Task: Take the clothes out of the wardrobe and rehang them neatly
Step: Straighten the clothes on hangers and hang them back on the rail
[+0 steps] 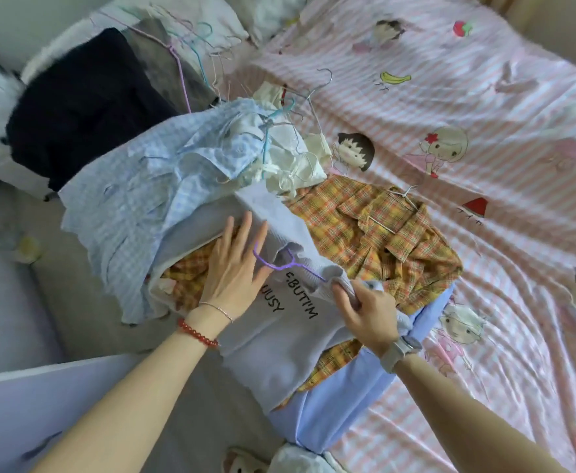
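A pale lilac top [279, 339] printed "BUT I'M BUSY" lies on a heap of clothes at the bed's near edge, with a purple wire hanger [281, 262] in its neck. My left hand [237, 268] rests flat on the top beside the hanger hook, fingers spread. My right hand [365, 310] pinches the top's shoulder fabric. Under it lie a yellow-orange plaid shirt [378, 233] with a white hanger [403, 196] and a light blue garment [341, 414].
A blue checked garment [133, 203], cream clothes [296, 155] and tangled wire hangers [269, 124] pile up beyond my left hand. A dark navy garment [82, 110] lies further left. The pink striped cartoon bedsheet [484, 97] spreads to the right. Slippers [245, 464] are on the floor.
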{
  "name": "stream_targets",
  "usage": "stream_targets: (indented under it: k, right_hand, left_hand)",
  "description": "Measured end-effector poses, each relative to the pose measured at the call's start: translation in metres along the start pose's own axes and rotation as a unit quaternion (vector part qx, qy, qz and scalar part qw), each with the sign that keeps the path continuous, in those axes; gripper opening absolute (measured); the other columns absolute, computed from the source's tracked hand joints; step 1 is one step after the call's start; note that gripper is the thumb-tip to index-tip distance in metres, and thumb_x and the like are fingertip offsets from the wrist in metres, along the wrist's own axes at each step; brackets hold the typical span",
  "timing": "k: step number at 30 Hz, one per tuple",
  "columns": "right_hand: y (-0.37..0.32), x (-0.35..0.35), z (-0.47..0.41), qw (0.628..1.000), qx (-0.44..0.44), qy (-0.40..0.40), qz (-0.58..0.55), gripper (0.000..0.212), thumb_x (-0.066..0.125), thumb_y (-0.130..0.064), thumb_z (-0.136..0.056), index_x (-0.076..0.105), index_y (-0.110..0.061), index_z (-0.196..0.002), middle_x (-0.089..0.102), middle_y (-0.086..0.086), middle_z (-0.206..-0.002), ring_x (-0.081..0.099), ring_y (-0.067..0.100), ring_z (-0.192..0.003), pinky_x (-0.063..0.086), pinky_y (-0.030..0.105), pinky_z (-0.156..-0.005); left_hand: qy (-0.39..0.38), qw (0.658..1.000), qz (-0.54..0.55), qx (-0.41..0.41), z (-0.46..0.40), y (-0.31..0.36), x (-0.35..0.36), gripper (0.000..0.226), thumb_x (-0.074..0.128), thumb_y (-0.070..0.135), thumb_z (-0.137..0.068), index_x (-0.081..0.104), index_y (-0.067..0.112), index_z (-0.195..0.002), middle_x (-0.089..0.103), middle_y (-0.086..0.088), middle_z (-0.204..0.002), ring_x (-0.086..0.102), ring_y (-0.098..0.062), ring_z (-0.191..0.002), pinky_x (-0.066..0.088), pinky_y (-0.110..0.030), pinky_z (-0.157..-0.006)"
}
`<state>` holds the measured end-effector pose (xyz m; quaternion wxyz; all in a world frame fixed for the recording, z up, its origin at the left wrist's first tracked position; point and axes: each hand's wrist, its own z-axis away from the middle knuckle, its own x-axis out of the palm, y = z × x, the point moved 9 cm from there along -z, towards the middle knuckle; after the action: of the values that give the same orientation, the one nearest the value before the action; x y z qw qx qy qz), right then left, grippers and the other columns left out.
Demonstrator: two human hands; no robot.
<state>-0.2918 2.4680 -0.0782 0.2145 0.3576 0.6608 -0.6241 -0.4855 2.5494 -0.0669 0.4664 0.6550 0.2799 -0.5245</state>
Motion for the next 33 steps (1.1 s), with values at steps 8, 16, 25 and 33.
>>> stream_targets:
  k: [8,16,25,33]
  right_hand:
    - [-0.086,-0.025,-0.031,0.992,-0.124,-0.004,0.024,0.045,0.039,-0.040,-0.088,0.026,-0.023,-0.049,0.024,-0.008,-0.038,0.022,0.010,-0.032,0.015,0.018,-0.038]
    - [-0.238,0.079,-0.006,0.938,-0.311,-0.144,0.059,0.047,0.031,-0.052,-0.084,0.065,-0.022,-0.097,0.069,-0.001,-0.080,0.065,0.020,-0.070,0.037,0.018,-0.054]
    - [-0.446,0.205,0.119,0.814,-0.507,-0.283,-0.018,0.043,0.030,-0.046,-0.086,0.055,-0.012,-0.080,0.062,0.008,-0.074,0.060,0.031,-0.070,0.037,0.027,-0.062]
    - [-0.596,0.244,0.316,0.631,-0.690,-0.340,-0.102,0.023,0.039,-0.040,-0.089,0.037,-0.025,-0.072,0.049,-0.003,-0.046,0.046,0.018,-0.043,0.033,0.020,-0.041]
  left_hand:
    - [0.005,0.990,0.113,-0.088,0.057,-0.022,-0.050,0.037,0.041,0.039,-0.094,0.064,0.009,-0.092,0.070,-0.007,-0.096,0.063,-0.030,-0.093,0.038,-0.032,-0.072]
    - [0.124,0.917,0.192,-0.326,0.234,-0.148,-0.117,0.016,0.052,0.017,-0.093,0.062,0.016,-0.080,0.068,-0.016,-0.083,0.060,-0.035,-0.077,0.031,-0.031,-0.059]
    - [0.348,0.808,0.042,-0.474,0.508,-0.222,-0.240,0.043,0.027,0.064,-0.075,0.042,0.024,-0.080,0.057,-0.013,-0.056,0.049,-0.035,-0.053,0.036,-0.033,-0.049]
    - [0.435,0.648,-0.030,-0.625,0.754,-0.194,-0.278,0.040,0.048,0.045,-0.087,0.064,0.008,-0.082,0.066,-0.014,-0.068,0.060,-0.035,-0.065,0.044,-0.036,-0.057]
